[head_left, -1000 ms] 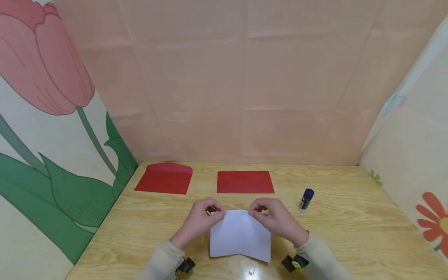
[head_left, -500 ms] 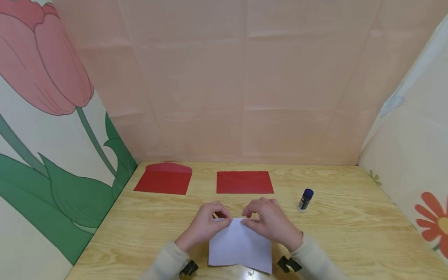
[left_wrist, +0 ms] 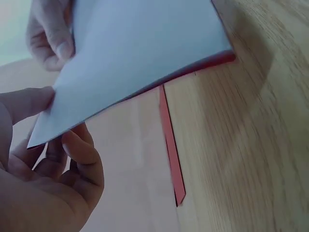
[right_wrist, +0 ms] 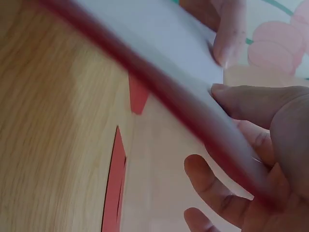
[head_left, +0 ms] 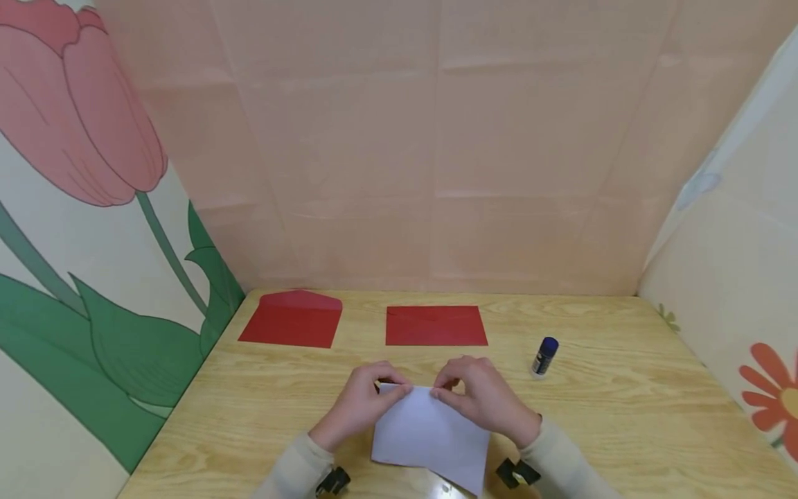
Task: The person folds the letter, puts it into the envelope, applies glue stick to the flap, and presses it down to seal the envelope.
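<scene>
A sheet of white paper (head_left: 430,436) with a red underside is held up above the table in front of me. My left hand (head_left: 368,402) pinches its far edge near the left corner, thumb on the white face. Close beside it, my right hand (head_left: 483,398) pinches the same edge, thumb on top too. In the left wrist view, red shows along the lower edge of the paper (left_wrist: 140,53), as if it is folded or doubled. From the right wrist, a blurred red border runs along the paper (right_wrist: 159,48), and several fingers curl below it.
A red envelope (head_left: 293,326) with its flap raised lies at the back left of the wooden table (head_left: 623,416). Another red envelope (head_left: 436,326), flap down, lies at the back middle. A glue stick (head_left: 545,357) with a dark blue cap stands to the right.
Both hands have come closer together along the paper's far edge and nearer to me. The paper is lower, and its near right corner has swung toward me.
</scene>
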A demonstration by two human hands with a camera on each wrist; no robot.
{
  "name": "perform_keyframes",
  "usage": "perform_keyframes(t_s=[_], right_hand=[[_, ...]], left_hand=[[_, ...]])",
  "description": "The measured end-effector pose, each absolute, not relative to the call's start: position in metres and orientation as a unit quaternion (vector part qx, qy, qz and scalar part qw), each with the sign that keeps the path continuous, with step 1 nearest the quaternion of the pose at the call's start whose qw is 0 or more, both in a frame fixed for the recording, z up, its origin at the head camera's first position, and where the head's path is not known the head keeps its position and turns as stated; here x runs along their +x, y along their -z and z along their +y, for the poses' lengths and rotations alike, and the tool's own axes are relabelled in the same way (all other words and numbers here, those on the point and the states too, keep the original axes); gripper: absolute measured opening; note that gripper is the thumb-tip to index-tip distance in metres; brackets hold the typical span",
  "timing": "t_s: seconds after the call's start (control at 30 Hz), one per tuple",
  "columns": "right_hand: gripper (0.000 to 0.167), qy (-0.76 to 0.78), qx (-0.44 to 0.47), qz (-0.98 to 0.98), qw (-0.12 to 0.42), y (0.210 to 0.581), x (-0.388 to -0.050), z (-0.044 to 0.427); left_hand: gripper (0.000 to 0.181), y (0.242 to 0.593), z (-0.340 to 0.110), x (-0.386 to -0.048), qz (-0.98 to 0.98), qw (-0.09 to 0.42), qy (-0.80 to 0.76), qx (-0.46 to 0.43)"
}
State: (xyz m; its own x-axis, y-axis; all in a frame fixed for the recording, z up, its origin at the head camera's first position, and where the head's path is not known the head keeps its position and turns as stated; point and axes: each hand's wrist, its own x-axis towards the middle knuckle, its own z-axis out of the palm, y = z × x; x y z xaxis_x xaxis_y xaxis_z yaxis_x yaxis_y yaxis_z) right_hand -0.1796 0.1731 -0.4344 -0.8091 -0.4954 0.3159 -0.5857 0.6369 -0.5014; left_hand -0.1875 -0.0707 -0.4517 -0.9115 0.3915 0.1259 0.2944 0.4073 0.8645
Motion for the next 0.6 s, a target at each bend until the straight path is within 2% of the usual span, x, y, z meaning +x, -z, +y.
perform_keyframes(t_s=[0.23,0.4,0.6], right_hand=[[0.012,-0.33,0.28,-0.899,0.072,0.436,-0.18,0.181],[0.009,-0.339,0.264,-0.901,0.06,0.435,-0.18,0.182],[0.011,-0.356,0.224,-0.905,0.061,0.431,-0.182,0.192]], left_hand=[[0.01,0.45,-0.078,-0.189,0.846,0.034,-0.49,0.206],[0.012,0.445,-0.082,-0.187,0.852,-0.01,-0.465,0.242],[0.007,0.443,-0.085,-0.189,0.848,-0.015,-0.493,0.196]])
